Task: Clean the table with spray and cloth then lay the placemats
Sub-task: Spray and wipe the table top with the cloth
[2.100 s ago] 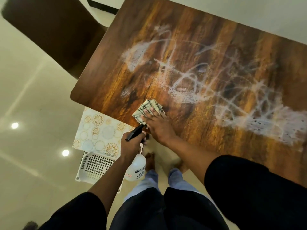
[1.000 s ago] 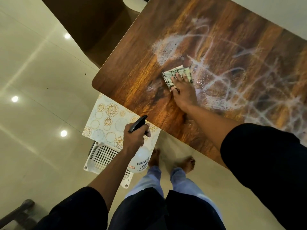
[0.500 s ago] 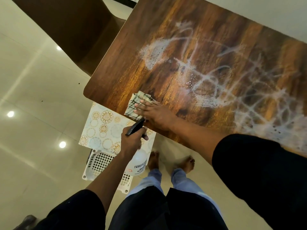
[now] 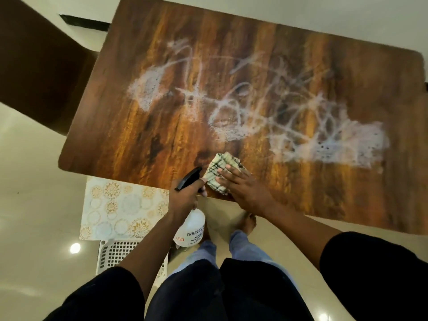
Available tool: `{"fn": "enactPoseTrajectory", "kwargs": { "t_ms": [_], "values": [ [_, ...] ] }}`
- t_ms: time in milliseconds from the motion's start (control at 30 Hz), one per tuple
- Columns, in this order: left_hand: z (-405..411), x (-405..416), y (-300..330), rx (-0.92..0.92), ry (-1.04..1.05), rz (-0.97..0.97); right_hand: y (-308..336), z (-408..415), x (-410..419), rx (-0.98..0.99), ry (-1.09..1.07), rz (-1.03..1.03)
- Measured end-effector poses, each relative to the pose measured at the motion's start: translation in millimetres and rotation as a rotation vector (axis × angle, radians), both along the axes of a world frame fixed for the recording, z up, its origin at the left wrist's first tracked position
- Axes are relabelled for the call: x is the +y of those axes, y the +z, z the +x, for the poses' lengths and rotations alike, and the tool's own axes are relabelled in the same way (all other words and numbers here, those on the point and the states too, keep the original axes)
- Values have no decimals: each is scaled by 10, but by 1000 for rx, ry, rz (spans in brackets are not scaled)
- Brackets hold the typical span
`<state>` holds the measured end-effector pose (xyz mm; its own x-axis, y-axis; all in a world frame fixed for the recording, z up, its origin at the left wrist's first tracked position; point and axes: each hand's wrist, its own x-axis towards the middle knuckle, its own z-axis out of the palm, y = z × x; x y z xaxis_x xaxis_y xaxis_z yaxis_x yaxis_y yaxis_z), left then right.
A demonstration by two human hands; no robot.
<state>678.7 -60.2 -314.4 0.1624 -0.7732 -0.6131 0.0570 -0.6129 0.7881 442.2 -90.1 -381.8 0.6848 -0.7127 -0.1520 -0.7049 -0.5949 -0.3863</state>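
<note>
Head view, looking down. Wooden table (image 4: 143,126) is the landmark; all places given relative to it.

Right hand (image 4: 245,188) lies flat on the table top near its near edge, fingers straight and spread, pressing a folded checked cloth (image 4: 220,167) against the wood. Not curled round it, just palm and fingers on top. Cloth sits on the table, close to the near edge, toward the left half.

Left hand (image 4: 185,198) is just off the table's near edge, beside the right hand, fingers wrapped round the neck of a spray bottle (image 4: 191,228). Black trigger head points up over the table edge toward the cloth; white body with a label hangs down below the table edge, over the floor.

White foam streaks (image 4: 266,107) of spray cover the middle and right part of the table top, thickest patch toward the far right, another blob at the left-middle. Strip of table by the near edge looks free of foam.

Patterned placemat (image 4: 120,209), gold and pale circles, lies below the table's near-left edge, on top of a white perforated basket (image 4: 115,253) on the floor.

Dark chair (image 4: 39,72) stands at the table's left end. Bare feet and blue trousers under the near edge.
</note>
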Motion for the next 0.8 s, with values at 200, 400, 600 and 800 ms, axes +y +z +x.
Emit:
{"fn": "enactPoseTrajectory", "kwargs": {
  "t_ms": [200, 400, 600, 800],
  "values": [
    [-458, -111, 17, 1, -136, -1, 106, -746, 80, 26, -543, -6],
    [-728, -116, -1, -28, -234, -16, 82, -1100, 105, -7, -943, 68],
    [-1008, -136, 27, -33, -271, -25, 109, -618, 316, -34, -797, 84],
    [-1383, -205, 44, -88, -349, -29, -4, -651, 553, -71, -537, 85]
  ]
}}
